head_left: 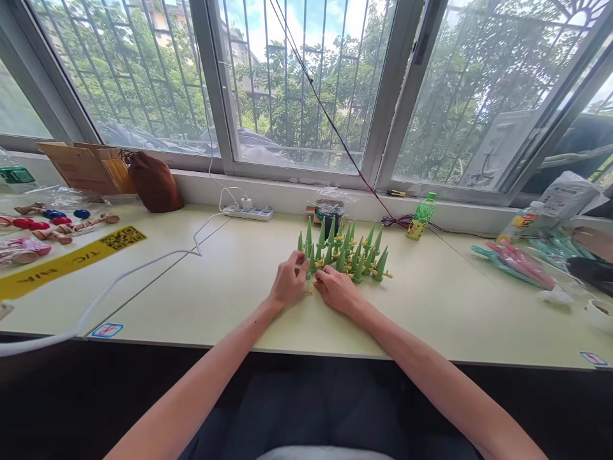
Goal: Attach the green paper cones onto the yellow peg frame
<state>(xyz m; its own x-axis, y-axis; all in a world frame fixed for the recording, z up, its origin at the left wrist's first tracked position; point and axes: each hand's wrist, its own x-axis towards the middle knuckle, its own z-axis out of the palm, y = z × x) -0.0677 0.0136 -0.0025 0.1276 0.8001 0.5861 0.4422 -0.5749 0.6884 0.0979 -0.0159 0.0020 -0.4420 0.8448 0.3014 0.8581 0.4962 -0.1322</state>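
Several green cone-shaped pieces (pixel 357 263) with small yellow parts stand upright in a tight group on the pale table. At the group's front left corner, my left hand (pixel 289 280) has its fingers closed round the lower part of a green cone (pixel 307 268). Just right of it, my right hand (pixel 335 289) is closed in a pinch at the front of the group; what its fingertips hold is too small to name. A little yellow piece (pixel 309 291) lies on the table between the two hands.
Behind the cones is a dark box with clear plastic (pixel 330 206). A green bottle (pixel 421 217) stands back right. A power strip (pixel 248 212) and white cable (pixel 143 271) lie left. Wooden toys (pixel 57 223) are far left; plastic bags (pixel 522 263) and another bottle (pixel 521 223) far right.
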